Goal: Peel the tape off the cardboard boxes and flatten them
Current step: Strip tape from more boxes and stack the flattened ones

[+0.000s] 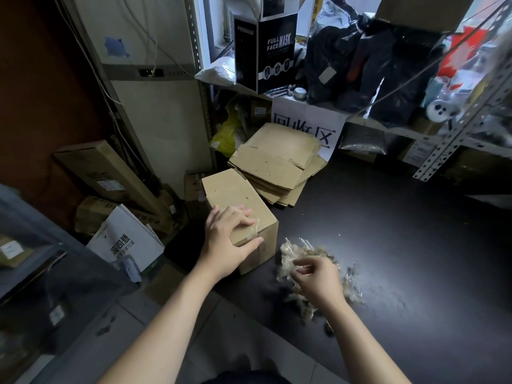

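– Trouble ahead, do you think?

– Some. The left hand [225,239] clasps the near end of the box [238,198], fingers over the top and thumb on the end face, right on the clear tape [250,231] that wraps that corner. That tape looks thin and wrinkled. Pulled too fast, it may tear short or lift the cardboard's skin.

– And the right hand [315,278]?

– It hovers over the pile [293,253] of peeled tape, fingers loosely curled. I cannot tell whether it pinches a strip. Sticky scraps could cling to the fingers and travel back to the box.

– Anything else?

– The box sits at the table [388,231] edge, on the left hand's outer side. A hard tug with only one hand bracing it might push it off.

– Where do flat ones go?

– The stack [277,167] lies just beyond the left hand, touching the box's far end.

– Any writing?

– Far above both hands, a black carton [277,51] reads "FULL FACE MASK" and "PROMASK". A paper sign [304,126] behind the stack shows "回收区". A white carton [124,239] left of the left hand carries Chinese print I cannot read surely.
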`<state>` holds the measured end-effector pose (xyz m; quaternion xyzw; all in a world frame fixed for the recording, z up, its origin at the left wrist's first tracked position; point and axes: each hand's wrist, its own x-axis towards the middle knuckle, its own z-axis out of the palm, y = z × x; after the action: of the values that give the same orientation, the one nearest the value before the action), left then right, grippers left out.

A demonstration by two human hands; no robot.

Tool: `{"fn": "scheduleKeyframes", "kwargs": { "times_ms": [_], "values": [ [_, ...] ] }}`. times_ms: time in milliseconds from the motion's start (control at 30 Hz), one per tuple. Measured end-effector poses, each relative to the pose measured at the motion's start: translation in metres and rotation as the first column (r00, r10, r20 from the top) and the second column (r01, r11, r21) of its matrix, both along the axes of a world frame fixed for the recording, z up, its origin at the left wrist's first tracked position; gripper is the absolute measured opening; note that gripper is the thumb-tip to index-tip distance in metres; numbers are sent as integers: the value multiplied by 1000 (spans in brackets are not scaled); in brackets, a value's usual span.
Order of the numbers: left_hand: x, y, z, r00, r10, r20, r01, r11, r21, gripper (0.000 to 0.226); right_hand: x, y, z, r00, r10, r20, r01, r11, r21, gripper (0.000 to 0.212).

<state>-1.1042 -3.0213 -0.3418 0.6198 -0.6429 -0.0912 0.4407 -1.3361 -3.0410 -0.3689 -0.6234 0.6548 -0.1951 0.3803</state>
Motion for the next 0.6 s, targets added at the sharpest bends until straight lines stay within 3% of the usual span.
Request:
{"fn": "scheduleKeyframes", "kwargs": {
  "times_ms": [133,267,400,500,600],
  "values": [
    [0,1,1,1000,-16,-11,16,1000,-5,35,1,3,-3,1000,13,6,-13,998,-58,46],
    [1,7,9,997,-50,-56,52,998,26,31,8,6,13,999,6,47,2,986,-166,35],
    [8,13,16,976,-78,-202,81,997,6,32,27,6,36,974,28,223,66,911,-407,27],
    [14,12,17,989,30,-142,-26,999,33,49,45,-3,53,974,109,201,10,858,-514,27],
    [17,11,15,996,44,-74,-36,994,105,61,62,-14,59,978,186,95,-122,878,-463,32]
  ]
}}
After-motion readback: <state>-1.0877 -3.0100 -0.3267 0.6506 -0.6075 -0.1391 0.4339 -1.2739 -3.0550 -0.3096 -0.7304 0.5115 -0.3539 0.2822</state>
